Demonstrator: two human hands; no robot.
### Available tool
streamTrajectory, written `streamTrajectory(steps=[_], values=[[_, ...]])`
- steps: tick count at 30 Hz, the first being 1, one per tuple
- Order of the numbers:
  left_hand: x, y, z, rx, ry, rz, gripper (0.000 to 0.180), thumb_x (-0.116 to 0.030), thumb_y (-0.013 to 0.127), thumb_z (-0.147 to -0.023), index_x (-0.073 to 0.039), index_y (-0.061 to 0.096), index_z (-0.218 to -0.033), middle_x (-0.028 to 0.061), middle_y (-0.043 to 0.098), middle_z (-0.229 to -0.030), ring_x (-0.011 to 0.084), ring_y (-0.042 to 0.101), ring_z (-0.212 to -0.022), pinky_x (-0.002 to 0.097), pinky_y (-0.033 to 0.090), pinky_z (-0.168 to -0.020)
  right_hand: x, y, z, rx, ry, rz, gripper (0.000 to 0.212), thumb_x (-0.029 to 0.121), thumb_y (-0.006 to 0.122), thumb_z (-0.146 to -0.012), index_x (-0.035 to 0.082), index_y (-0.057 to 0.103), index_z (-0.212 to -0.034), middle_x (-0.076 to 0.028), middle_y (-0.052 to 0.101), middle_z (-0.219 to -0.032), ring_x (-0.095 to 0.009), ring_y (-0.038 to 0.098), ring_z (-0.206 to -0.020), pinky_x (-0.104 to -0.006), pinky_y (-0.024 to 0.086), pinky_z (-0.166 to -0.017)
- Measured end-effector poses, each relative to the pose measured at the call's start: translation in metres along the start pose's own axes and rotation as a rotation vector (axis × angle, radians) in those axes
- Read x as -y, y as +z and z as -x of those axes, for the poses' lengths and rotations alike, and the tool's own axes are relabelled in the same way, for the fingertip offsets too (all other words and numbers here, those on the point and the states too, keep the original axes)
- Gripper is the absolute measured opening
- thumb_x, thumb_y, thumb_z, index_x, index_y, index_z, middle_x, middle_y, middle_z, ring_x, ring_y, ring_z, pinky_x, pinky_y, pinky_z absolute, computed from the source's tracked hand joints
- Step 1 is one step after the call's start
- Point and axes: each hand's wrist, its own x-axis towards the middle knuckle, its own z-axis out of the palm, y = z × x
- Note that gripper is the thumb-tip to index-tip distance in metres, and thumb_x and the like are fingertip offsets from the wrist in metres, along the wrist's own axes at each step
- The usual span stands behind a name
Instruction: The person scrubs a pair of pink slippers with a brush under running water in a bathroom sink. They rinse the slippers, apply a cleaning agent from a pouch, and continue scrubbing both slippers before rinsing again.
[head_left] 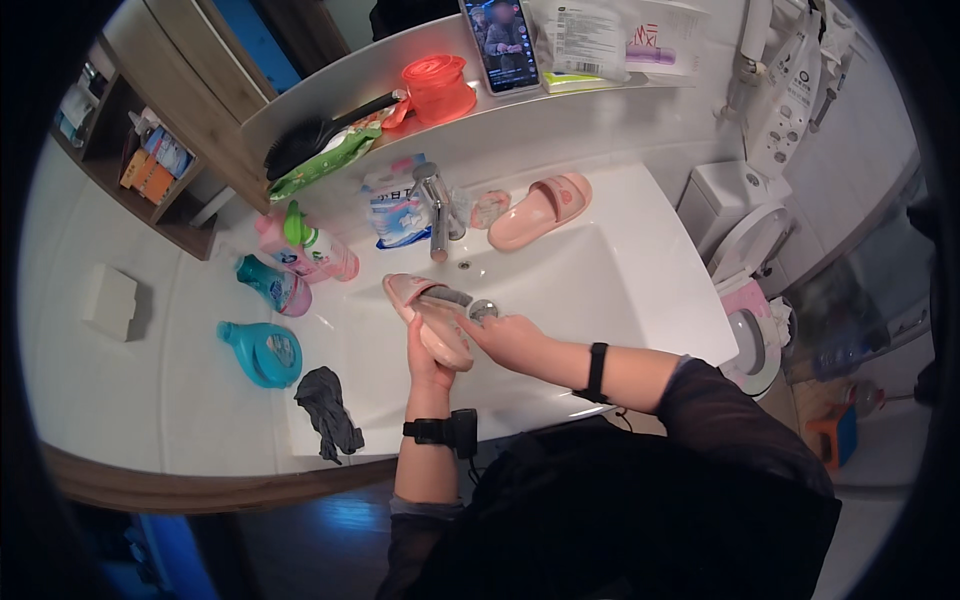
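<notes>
Over the basin of the white sink (620, 300), my left hand (428, 365) grips a pink slide slipper (447, 340) from its near side, fingers wrapped round the sole. The slipper is tilted, its strap pointing away from me. A grey piece (446, 295) shows at the strap opening; I cannot tell what it is. My right hand (512, 345) is closed beside the slipper's inner side, fingertips at the footbed; what it holds, if anything, is hidden. The matching pink slipper (540, 212) rests on the sink's back right rim. The chrome faucet (434, 210) stands behind the basin.
A dark grey cloth (328, 412) lies on the left front rim. Teal bottles (262, 354) and a pink pump bottle (328, 255) stand left, a blue-white bag (395, 205) by the faucet. The shelf above holds a phone (500, 45), a red tub (438, 92) and a black hairbrush (310, 140).
</notes>
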Motion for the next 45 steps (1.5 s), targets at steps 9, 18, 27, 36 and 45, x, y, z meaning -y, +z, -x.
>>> streamTrajectory(steps=[9,18,27,36,45], values=[[0.006,0.004,-0.003,0.015,-0.002,0.039,0.058,-0.052,0.046,-0.093,-0.013,0.043,-0.136,0.0094,0.058,-0.12,0.0276,0.06,-0.097,0.0462,0.052,-0.072,-0.005,0.003,0.002,-0.163,-0.041,-0.004,0.054,0.011,0.057,-0.083,0.008,0.047,-0.137,-0.009,0.062,-0.069,-0.026,0.063,-0.053,-0.0361,0.051,-0.044],[0.01,-0.001,0.003,0.051,-0.035,-0.012,0.056,-0.051,0.047,-0.093,-0.014,0.044,-0.135,0.008,0.057,-0.119,0.0272,0.06,-0.093,0.0456,0.052,-0.067,-0.006,-0.004,0.009,-0.08,-0.053,-0.007,0.057,0.009,0.056,-0.084,0.009,0.044,-0.14,-0.01,0.061,-0.07,-0.027,0.063,-0.053,-0.0368,0.051,-0.044],[-0.003,-0.014,0.008,0.033,-0.015,0.076,0.055,-0.05,0.044,-0.093,-0.013,0.046,-0.134,0.0096,0.059,-0.121,0.0317,0.061,-0.096,0.0496,0.053,-0.069,-0.002,-0.005,0.013,-0.012,-0.068,0.012,0.056,0.01,0.056,-0.083,0.01,0.046,-0.138,-0.01,0.059,-0.068,-0.026,0.063,-0.053,-0.0355,0.049,-0.043],[-0.007,-0.011,0.008,0.073,-0.01,0.086,0.054,-0.049,0.044,-0.093,-0.014,0.045,-0.134,0.009,0.059,-0.119,0.0302,0.061,-0.096,0.0484,0.053,-0.069,-0.002,-0.013,0.011,-0.073,-0.088,0.033,0.052,0.012,0.058,-0.082,0.008,0.052,-0.133,-0.008,0.06,-0.065,-0.024,0.062,-0.051,-0.0349,0.05,-0.045],[-0.002,-0.012,-0.001,0.053,-0.023,0.11,0.052,-0.049,0.04,-0.095,-0.012,0.05,-0.129,0.0106,0.06,-0.117,0.0327,0.063,-0.087,0.0505,0.053,-0.068,-0.006,-0.013,0.012,-0.164,-0.124,0.041,0.05,0.011,0.057,-0.083,0.008,0.052,-0.133,-0.008,0.059,-0.068,-0.023,0.061,-0.05,-0.0337,0.049,-0.043]])
